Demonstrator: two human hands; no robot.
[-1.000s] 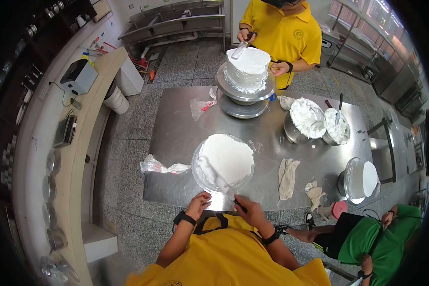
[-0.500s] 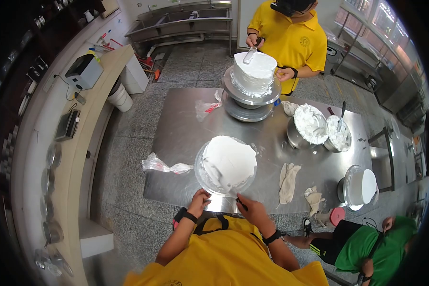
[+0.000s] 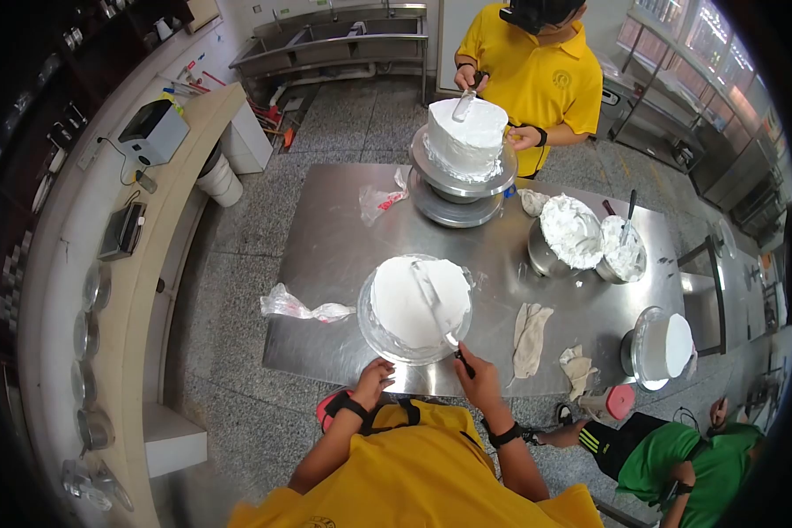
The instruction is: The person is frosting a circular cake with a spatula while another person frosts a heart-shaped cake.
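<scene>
At the near edge of the desk (image 3: 326,220), two forearms (image 3: 321,453) reach forward and slant in toward each other, a dark band (image 3: 503,434) around each wrist. The left hand (image 3: 374,380) is half curled, its fingertips bent toward the near rim of a clear plate (image 3: 380,341); whether they touch that rim cannot be told.

Just right of it, the right hand (image 3: 478,370) is wrapped around the black handle of a spatula (image 3: 431,295), knuckles up and wrist fairly straight. The blade runs away from the hand, forward and to the left, over the top of the white cake (image 3: 392,304). The cake sits on the plate, in front of both hands.

To the right of the plate lie two crumpled cloths (image 3: 530,339), and to its left a twisted plastic bag (image 3: 295,304). Farther over, two bowls (image 3: 575,231) of white cream stand side by side.

At the far side, a tall cake (image 3: 466,145) rests on a raised stand (image 3: 453,211). Behind it a co-worker (image 3: 537,97) in yellow holds another blade (image 3: 465,106) against its top, the other hand beside it.
</scene>
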